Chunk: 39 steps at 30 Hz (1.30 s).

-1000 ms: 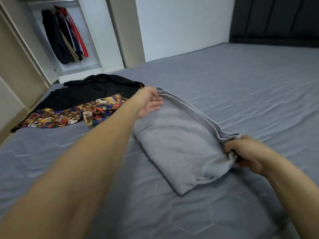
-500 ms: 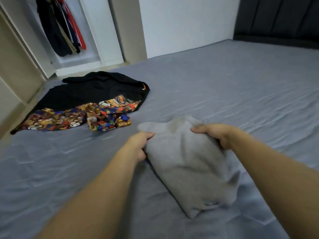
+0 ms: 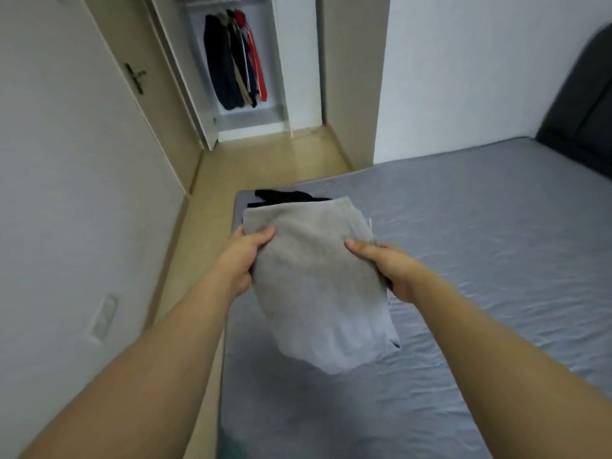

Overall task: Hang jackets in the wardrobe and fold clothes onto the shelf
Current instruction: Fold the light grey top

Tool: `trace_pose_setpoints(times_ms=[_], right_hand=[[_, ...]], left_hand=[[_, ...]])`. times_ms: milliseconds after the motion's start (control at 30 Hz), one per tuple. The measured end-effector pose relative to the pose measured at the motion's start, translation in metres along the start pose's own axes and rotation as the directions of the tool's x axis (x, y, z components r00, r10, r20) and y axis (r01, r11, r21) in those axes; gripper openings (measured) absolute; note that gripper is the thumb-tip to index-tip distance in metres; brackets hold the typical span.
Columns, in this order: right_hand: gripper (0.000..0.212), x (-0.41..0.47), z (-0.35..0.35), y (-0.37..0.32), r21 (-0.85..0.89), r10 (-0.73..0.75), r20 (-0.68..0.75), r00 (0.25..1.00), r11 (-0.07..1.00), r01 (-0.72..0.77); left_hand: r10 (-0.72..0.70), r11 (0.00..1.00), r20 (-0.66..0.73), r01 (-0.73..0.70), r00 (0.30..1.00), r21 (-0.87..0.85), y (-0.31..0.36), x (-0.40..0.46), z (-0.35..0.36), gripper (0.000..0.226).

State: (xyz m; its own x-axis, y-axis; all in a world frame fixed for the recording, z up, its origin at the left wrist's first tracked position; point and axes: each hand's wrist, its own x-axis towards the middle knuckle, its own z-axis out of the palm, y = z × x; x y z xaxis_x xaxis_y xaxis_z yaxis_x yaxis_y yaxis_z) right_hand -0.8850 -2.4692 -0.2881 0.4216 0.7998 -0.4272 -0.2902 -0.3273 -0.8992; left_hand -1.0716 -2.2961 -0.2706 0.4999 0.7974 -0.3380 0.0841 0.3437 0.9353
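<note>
A folded grey garment [image 3: 318, 286] hangs in the air above the bed's left edge. My left hand [image 3: 241, 256] grips its left side, thumb on top. My right hand [image 3: 384, 266] grips its right side the same way. Behind the grey garment a black garment [image 3: 284, 195] lies on the bed's far corner, mostly hidden. At the end of the passage the open wardrobe [image 3: 298, 61] holds several hanging jackets [image 3: 235, 58], dark ones and a red one.
The grey bed [image 3: 480, 260] fills the right half, with a dark headboard [image 3: 583, 120] at the far right. A narrow wooden floor strip [image 3: 265, 160] runs between the bed and the left wall to the wardrobe. A door with a handle [image 3: 137, 77] stands on the left.
Both hands finished folding the grey garment, took hold of its sides and lifted it off the bed. The view swung left toward the wardrobe passage; the patterned garment is out of sight.
</note>
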Motion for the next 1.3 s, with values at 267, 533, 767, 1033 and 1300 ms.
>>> trace_pose_setpoints(times_ms=[267,533,767,1033,1300], right_hand=[[0.03,-0.027,0.235,-0.191,0.006,-0.295,-0.072,0.953,0.955,0.296],[0.047,-0.014,0.412,-0.322,-0.062,-0.524,-0.055,0.85,0.851,0.521],[0.041,0.108,0.46,-0.38,0.101,-0.544,-0.051,0.838,0.832,0.546],[0.033,0.326,0.499,-0.498,0.176,-0.532,-0.001,0.847,0.833,0.524],[0.039,0.572,0.544,-0.641,0.128,-0.557,-0.066,0.828,0.818,0.561]], left_hand=[[0.297,0.954,-0.013,-0.296,0.955,0.037,0.244,-0.048,-0.189,0.036],[0.502,0.864,-0.028,-0.5,0.864,0.055,0.393,-0.023,-0.31,0.044],[0.52,0.852,-0.019,-0.517,0.854,0.077,0.451,0.108,-0.366,0.041],[0.439,0.898,0.019,-0.44,0.898,0.019,0.555,0.34,-0.411,0.056],[0.349,0.937,0.15,-0.346,0.925,-0.048,0.639,0.6,-0.46,0.051]])
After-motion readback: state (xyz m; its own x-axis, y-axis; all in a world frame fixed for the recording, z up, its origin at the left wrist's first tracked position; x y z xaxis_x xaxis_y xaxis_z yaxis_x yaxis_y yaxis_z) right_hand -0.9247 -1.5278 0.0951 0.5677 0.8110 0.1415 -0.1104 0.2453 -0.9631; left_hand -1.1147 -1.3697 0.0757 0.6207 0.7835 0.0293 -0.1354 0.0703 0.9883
